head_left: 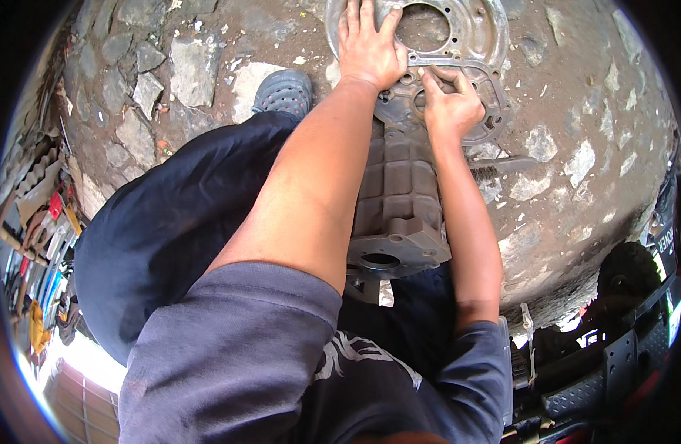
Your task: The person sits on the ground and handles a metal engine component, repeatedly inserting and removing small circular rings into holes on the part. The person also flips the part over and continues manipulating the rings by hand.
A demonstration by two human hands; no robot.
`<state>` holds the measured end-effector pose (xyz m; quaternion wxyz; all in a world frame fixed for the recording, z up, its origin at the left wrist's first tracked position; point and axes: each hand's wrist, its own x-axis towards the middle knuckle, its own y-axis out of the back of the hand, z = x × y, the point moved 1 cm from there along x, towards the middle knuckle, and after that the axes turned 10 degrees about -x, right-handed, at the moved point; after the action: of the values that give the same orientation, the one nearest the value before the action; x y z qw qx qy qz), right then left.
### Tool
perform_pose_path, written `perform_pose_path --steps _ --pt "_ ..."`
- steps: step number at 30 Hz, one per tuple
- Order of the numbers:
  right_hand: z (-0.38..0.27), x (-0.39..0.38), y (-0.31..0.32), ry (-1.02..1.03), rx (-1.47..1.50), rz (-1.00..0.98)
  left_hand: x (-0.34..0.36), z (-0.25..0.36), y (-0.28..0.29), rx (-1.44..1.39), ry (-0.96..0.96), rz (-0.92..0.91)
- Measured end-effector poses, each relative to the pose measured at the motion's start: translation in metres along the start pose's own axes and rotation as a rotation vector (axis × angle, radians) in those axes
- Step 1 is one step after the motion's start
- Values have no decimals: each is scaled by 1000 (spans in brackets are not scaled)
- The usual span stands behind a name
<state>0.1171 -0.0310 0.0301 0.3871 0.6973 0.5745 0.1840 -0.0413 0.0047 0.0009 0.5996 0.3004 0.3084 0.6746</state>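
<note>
A grey metal housing [483, 33] with a large round opening lies at the top of the view. My left hand [370, 46] is spread flat on its left side, fingers stretched out. Nearer to me is a brown ribbed metal casing [402, 174], like a gearbox case, with a round hole in its near end. Its far flange [491, 96] lies against or very near the housing's edge; I cannot tell if they are joined. Over that flange my right hand [453, 107] has its thumb and fingers bent together in a pinch. What it holds, if anything, is too small to make out.
Rough ground with embedded stones [195, 70] surrounds the parts. My shoe [283, 94] and bent left leg [185, 200] are on the left. A dark bar-like piece [507, 164] lies right of the casing. Assorted scrap [48, 244] lines the far left; dark vehicle parts [607, 377] stand lower right.
</note>
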Motion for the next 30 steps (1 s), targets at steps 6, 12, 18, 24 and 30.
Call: perform_pose_path --steps 6,12,18,24,30 --pt "4 -8 1 101 55 9 -2 1 1 10 14 -11" --pt "-2 1 -6 90 34 18 0 -4 -1 10 -45 48" --pt "2 -8 7 129 70 -7 -3 3 4 -20 -3 0" --pt "0 -4 -3 74 61 -7 -3 1 1 14 16 8" --pt "-12 -1 8 53 -65 6 -1 3 5 39 -12 12"
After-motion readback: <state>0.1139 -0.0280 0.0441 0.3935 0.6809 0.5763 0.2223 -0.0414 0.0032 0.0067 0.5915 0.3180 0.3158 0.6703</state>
